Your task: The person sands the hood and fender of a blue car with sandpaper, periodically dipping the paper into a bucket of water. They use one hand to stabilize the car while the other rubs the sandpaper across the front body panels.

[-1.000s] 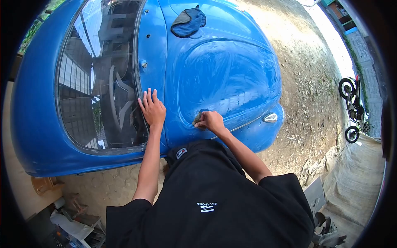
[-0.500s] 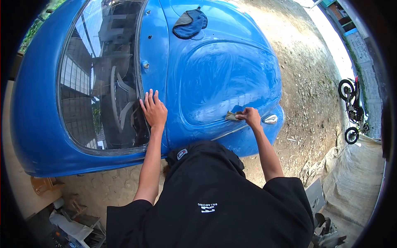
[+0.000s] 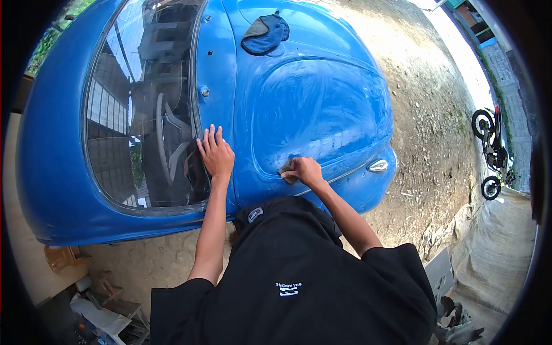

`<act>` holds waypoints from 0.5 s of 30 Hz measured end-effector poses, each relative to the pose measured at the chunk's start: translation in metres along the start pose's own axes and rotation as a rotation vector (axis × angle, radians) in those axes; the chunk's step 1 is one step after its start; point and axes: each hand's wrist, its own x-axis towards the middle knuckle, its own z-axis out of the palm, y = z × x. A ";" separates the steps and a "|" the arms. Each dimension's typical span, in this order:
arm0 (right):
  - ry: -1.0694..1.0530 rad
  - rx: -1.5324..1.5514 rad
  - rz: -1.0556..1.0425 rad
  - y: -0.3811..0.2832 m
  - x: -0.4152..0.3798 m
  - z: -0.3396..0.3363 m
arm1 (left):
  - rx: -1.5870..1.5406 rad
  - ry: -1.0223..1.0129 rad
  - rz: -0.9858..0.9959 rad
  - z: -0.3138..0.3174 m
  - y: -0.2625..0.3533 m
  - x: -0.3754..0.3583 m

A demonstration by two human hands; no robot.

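Note:
My left hand (image 3: 217, 154) lies flat, fingers spread, on the blue car (image 3: 52, 144) beside the lower edge of the windshield (image 3: 129, 115). In my right hand (image 3: 306, 171) is a small folded grey-olive cloth (image 3: 286, 167), pinched between the fingers and pressed against the near corner of the hood (image 3: 322, 109). Whitish swirling smears cover the hood's raised panel. Farther up the hood rests a dark blue and grey cloth (image 3: 265, 35), apart from both hands.
A chrome-rimmed turn signal (image 3: 378, 166) sits on the near fender. Gravelly ground (image 3: 428, 115) runs past the car's front, with a motorcycle (image 3: 493, 152) at the far right. A tan tarp (image 3: 489, 247) lies at lower right; assorted scrap (image 3: 103, 313) is at lower left.
My right hand has slid the folded cloth leftward along the near edge of the hood, toward the windshield. My left hand stays on the car.

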 end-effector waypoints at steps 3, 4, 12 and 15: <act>0.020 -0.042 0.077 0.044 0.003 -0.030 | -0.024 0.008 -0.001 0.000 -0.001 0.000; 0.034 -0.060 0.121 0.062 0.002 -0.044 | -0.024 0.006 -0.001 -0.001 0.000 0.000; 0.537 -0.248 0.274 0.125 -0.002 -0.106 | -0.019 0.012 -0.004 0.000 0.002 0.001; 0.851 -0.245 0.128 0.069 -0.002 -0.120 | -0.012 0.010 -0.010 -0.003 0.002 0.001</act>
